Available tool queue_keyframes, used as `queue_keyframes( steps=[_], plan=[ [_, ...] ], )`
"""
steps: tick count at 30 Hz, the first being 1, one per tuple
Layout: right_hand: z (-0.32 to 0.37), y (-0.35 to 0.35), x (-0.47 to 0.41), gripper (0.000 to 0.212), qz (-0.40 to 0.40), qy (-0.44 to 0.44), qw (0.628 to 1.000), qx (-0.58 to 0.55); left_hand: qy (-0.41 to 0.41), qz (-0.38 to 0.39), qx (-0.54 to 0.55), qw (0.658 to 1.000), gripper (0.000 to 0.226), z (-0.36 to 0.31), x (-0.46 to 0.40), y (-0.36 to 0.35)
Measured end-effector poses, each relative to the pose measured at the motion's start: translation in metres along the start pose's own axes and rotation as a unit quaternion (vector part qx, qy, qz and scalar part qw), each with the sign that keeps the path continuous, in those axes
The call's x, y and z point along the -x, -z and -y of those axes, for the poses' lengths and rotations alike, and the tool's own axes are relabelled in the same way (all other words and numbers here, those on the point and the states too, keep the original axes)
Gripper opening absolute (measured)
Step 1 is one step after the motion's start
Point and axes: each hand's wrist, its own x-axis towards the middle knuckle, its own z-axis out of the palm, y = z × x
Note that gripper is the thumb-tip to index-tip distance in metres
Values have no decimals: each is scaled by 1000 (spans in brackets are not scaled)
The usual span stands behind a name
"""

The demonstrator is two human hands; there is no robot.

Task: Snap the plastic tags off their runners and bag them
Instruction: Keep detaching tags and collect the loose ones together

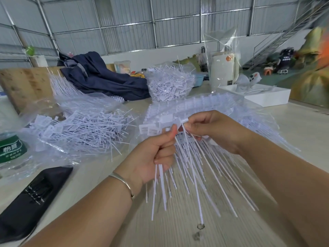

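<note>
My left hand [156, 154] grips a small bunch of loose white plastic tags [161, 177], their thin tails hanging down past my palm. My right hand [211, 129] pinches the top of a tag on a runner strip [156, 128] held between both hands above the table. Long white tails [204, 166] fan downward from the strip. Behind it lies a pile of more tag strips [213, 104] on clear plastic. An open clear bag [80, 127] at the left holds several snapped-off tags. A fuller clear bag of tags [169, 84] stands farther back.
A water bottle [10, 148] and a dark pouch [30, 198] lie at the left. Dark blue cloth [99, 77], a white tray [267, 95] and a white cylinder in a clear bag [222, 70] sit at the back. The pale table [178, 229] shows below my hands.
</note>
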Motion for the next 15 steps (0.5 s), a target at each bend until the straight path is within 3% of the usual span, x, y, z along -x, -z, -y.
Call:
queue_keyframes(
  steps=[4,10,13,15],
  plan=[
    [5,-3,-1,23,16,24,998,-54,-10,35,10,999,24,2,0,-9],
    [4,-2,-2,33,-84,-7,996,13,-27,-48,58,997,17,-3,-7,-1],
    [4,2,-2,12,-89,-10,996,4,-26,-100,84,991,23,-5,-9,6],
    [3,2,-3,11,-78,-16,997,11,-35,-100,64,992,24,-5,-8,7]
  ],
)
